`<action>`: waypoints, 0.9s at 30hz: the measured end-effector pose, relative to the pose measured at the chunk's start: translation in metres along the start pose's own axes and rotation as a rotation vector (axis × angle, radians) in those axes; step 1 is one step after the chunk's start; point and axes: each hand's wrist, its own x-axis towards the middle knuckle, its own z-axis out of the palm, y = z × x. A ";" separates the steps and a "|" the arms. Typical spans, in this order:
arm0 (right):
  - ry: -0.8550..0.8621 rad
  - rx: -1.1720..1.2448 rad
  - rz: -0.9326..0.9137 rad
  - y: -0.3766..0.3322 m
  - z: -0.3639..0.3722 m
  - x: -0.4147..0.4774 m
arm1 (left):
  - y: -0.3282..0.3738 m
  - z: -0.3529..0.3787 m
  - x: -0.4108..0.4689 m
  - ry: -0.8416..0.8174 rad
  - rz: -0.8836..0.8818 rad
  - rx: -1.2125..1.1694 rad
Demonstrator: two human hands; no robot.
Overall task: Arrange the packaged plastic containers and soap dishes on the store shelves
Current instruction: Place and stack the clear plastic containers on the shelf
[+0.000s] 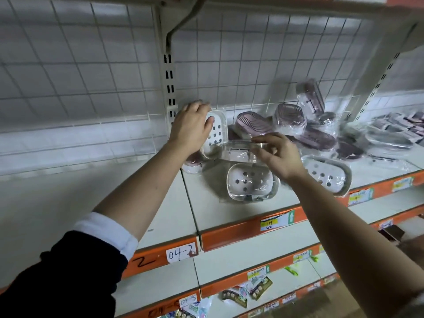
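Soap dishes (pixel 250 180) before wire grid (pixel 252 65)

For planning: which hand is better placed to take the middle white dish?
Probably right: the right hand, holding a clear pack, is nearest the dish; the left hand holds the upright dish.

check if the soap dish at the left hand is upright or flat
Upright on edge: the soap dish shows its holed face, left hand holding it.

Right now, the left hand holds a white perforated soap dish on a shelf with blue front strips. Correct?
No: the head view shows orange front strips, not blue. The left hand does hold the white perforated soap dish.
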 end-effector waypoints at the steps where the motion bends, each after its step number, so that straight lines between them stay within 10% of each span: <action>1: 0.054 0.006 -0.024 0.001 0.000 -0.002 | 0.000 0.003 0.003 -0.018 -0.010 0.009; 20: 0.306 0.047 -0.076 0.016 -0.001 -0.030 | 0.030 0.005 -0.023 -0.052 -0.081 -0.087; 27: 0.296 0.067 -0.171 -0.004 0.006 -0.037 | 0.012 -0.035 -0.072 0.168 -0.075 -0.161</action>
